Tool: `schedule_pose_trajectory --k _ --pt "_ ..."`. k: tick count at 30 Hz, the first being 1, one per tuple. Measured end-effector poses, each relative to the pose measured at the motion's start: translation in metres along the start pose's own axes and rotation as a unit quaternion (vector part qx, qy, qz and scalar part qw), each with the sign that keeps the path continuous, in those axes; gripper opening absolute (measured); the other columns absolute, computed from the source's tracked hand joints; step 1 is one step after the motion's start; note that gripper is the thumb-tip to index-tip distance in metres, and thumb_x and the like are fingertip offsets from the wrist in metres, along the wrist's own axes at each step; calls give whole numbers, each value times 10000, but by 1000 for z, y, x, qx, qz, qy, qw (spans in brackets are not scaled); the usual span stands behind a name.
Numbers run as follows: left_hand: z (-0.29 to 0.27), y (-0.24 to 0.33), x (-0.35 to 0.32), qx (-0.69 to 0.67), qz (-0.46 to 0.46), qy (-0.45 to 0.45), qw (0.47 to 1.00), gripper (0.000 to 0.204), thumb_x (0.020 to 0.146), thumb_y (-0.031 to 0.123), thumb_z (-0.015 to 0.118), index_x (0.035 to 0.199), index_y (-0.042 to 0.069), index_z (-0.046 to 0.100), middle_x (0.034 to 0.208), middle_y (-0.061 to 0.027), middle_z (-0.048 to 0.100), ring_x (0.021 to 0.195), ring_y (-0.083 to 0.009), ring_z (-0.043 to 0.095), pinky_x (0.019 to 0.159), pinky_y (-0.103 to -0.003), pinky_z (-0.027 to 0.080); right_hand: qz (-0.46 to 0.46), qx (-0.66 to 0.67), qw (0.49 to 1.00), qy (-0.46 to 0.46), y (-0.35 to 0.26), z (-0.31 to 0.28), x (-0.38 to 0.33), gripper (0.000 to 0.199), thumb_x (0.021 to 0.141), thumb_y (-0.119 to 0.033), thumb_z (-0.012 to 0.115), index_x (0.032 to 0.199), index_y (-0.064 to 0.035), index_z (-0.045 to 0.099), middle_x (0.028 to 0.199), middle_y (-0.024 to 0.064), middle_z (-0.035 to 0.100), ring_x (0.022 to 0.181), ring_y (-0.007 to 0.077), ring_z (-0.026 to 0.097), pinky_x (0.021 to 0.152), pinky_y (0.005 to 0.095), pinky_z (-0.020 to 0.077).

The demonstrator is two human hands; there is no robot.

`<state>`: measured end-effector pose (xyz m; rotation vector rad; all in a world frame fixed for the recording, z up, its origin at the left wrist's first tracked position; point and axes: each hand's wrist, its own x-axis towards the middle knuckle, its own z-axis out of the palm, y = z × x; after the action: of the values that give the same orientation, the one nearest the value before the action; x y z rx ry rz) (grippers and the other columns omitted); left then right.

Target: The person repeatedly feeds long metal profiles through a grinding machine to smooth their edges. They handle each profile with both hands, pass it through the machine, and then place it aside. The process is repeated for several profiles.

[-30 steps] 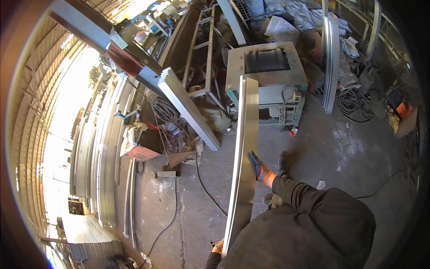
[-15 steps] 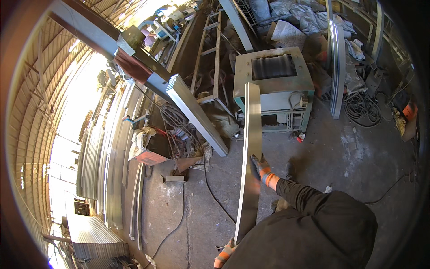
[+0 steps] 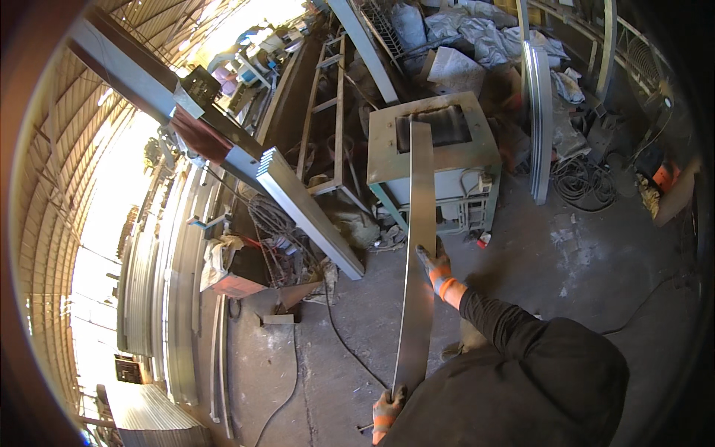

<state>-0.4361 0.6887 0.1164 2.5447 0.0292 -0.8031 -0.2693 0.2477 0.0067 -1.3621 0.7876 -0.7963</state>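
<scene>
While your right gloved hand (image 3: 434,268) is clasping the long grey sheet-metal strip (image 3: 417,261) midway, your left gloved hand (image 3: 387,410) is gripping its lower end beside the grey-green box-shaped machine (image 3: 447,160).

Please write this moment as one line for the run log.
left hand: grips near end of metal strip | right hand: grips strip's right edge | far end: over grey machine

Long metal strip (image 3: 417,261), grey, thin, narrow, slightly bowed along length. Held edge-up, running from near bottom of view up toward grey-green machine cabinet (image 3: 432,160), far end lying over cabinet's top opening. Gloved right hand (image 3: 434,267) grips it about midway, on right edge. Gloved left hand (image 3: 387,408) holds near end, low, above concrete floor (image 3: 566,261). Surface shiny, catching sun.
</scene>
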Motion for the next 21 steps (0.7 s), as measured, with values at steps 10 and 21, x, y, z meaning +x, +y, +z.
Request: schedule_pose_trajectory --k 10,21 --pt "73 235 200 -128 87 -97 983 673 1085 642 730 1055 -26 810 876 -162 796 823 -209 702 807 -421 571 -196 -605 770 -53 -44 18 315 768 1116 -481 580 1711 -4 481 1800 259 436 1681 434 386 1406 620 187" --pt "171 543 441 -222 29 -144 964 651 1082 622 763 994 -23 772 752 8 612 703 -120 482 627 -360 453 -225 -627 745 -36 30 34 715 628 1131 -336 484 1682 -40 537 1739 235 543 1623 390 496 1383 588 266"
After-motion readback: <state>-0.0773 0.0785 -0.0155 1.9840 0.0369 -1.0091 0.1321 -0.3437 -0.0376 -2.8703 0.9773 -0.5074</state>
